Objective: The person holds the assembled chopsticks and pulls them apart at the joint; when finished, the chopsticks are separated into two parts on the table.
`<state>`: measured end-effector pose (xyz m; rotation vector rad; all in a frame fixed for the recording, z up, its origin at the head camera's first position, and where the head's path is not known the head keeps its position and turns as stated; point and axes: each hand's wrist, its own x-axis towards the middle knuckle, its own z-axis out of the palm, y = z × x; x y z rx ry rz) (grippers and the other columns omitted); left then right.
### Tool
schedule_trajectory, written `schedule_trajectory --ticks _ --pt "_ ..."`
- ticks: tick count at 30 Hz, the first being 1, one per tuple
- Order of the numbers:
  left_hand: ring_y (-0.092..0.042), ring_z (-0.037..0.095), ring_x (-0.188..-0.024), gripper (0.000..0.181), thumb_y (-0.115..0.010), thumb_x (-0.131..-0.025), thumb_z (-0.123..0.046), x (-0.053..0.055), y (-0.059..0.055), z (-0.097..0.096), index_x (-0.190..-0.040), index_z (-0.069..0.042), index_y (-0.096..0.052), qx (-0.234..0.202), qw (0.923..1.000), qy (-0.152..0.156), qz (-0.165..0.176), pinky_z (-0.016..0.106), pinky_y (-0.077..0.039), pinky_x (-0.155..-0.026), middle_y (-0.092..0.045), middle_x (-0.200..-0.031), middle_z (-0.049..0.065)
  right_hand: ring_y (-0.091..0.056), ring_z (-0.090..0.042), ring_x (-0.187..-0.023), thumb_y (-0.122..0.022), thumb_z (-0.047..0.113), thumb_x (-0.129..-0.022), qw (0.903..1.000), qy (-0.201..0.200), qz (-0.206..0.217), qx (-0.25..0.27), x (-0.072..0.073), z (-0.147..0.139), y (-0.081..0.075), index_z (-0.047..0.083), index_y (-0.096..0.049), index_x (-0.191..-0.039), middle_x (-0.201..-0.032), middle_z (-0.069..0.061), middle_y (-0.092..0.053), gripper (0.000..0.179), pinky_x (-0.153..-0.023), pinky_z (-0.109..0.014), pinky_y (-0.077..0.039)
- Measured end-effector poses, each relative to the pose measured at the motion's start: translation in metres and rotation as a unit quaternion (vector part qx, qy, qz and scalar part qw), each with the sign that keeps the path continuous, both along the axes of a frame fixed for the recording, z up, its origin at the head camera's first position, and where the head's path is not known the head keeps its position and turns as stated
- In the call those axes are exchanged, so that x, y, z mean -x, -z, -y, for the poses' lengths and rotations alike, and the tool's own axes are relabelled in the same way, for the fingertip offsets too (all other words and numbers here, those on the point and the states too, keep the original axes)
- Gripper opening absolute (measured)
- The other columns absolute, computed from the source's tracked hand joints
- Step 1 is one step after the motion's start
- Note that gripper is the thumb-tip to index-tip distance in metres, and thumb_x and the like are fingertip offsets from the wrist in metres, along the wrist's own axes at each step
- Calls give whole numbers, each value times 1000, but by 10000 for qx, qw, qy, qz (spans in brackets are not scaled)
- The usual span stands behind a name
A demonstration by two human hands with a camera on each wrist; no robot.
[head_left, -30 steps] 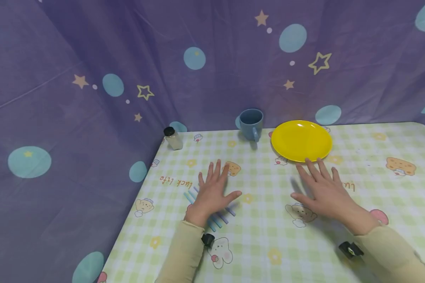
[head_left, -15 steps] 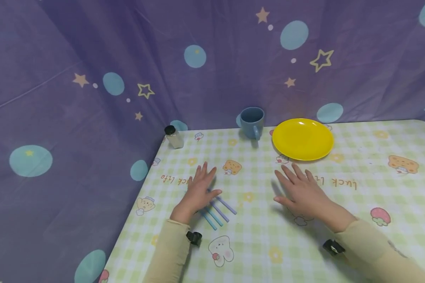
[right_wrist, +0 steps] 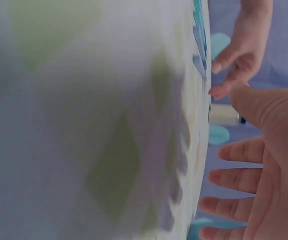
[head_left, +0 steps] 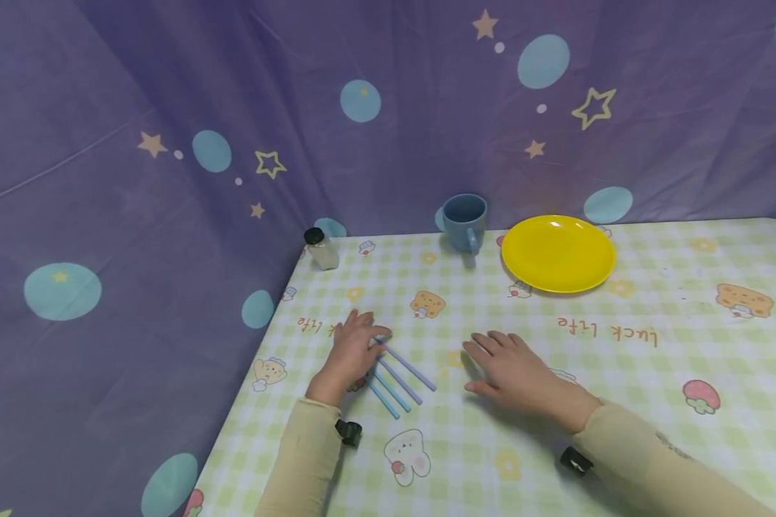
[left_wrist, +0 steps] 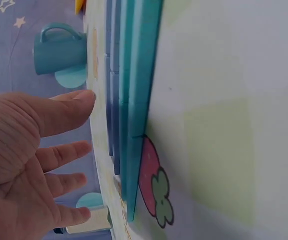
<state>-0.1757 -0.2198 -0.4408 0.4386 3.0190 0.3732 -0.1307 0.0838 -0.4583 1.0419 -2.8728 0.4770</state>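
Observation:
Two purple sticks [head_left: 401, 380] and two light-blue sticks [head_left: 391, 391], slim and pen-like with a thin seam across each, lie side by side on the table. At their far ends hovers my left hand [head_left: 352, 348], its thumb and fingers apart and holding nothing. In the left wrist view the thumb tip comes close beside the sticks [left_wrist: 136, 100], the other fingers spread below it. To the right of the sticks, my right hand [head_left: 507, 370] is held palm down over the tablecloth, fingers spread and holding nothing. From the right wrist view, my left hand [right_wrist: 243, 55] shows beyond the right thumb.
A blue mug [head_left: 463, 222] stands at the table's back edge beside a yellow plate [head_left: 558, 253]. In the back left corner is a small jar [head_left: 323, 253] with a black lid. A purple curtain [head_left: 388, 165] hangs behind and left of the checked tablecloth [head_left: 465, 445].
My right hand has moved left and nearer, from the plate's front edge toward the sticks. My left hand has shifted left and come lower, uncovering more of the sticks, its fingers drawing in a little.

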Motion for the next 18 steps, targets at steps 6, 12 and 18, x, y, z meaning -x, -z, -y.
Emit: schedule_trajectory --ticks 6,12,18 --pt "-36 36 -135 16 -74 -87 -15 1 1 -2 -103 -20 -72 72 9999 59 -69 68 -18 -107 -54 -133 13 -53 -33 -110 -70 43 -88 9995 -297 -53 66 -2 23 3 8 -60 -120 -121 -13 -60 49 -89 -51 -45" --pt "-40 30 -130 11 -76 -85 -16 2 2 -4 -94 -21 -72 183 9997 54 -138 68 -14 -108 -56 -127 9 -53 -26 -93 -72 40 -87 9984 -484 -289 2 -1 42 4 7 -63 -109 -102 -7 -61 41 -78 -41 -47" --pt "-43 30 -126 12 -78 -82 -15 1 3 -7 -89 -21 -71 253 9991 171 -295 70 -15 -107 -57 -121 7 -47 -20 -81 -72 40 -87 9974 -590 -401 -30 3 61 6 9 -62 -96 -88 -2 -55 34 -72 -34 -44"
